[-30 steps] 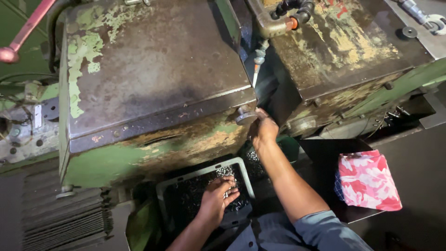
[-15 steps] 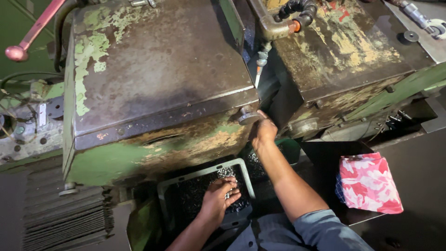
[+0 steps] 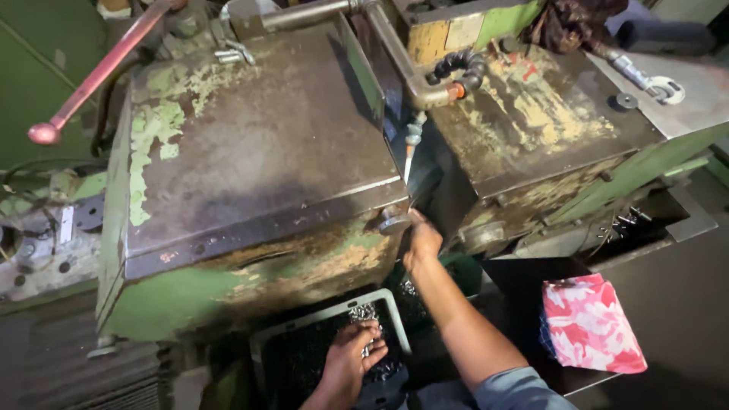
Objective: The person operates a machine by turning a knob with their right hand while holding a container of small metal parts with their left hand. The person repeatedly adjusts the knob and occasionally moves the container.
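A dim workshop: two old green machines [image 3: 250, 175] with worn, flaking tops stand side by side. The left hand [image 3: 351, 357] is closed around a clump of shiny metal parts [image 3: 363, 313] in a grey tray [image 3: 326, 315] below. The right hand [image 3: 421, 241] grips a round knob [image 3: 395, 223] in the gap between the machines. A pink cloth [image 3: 588, 323] lies on a dark shelf at right.

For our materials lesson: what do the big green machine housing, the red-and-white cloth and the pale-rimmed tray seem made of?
Big green machine housing: likely painted steel or iron; the paint flakes to bare rusty brown.
Red-and-white cloth: soft printed fabric, creased and folded.
Pale-rimmed tray: probably plastic, matte rim; uncertain.
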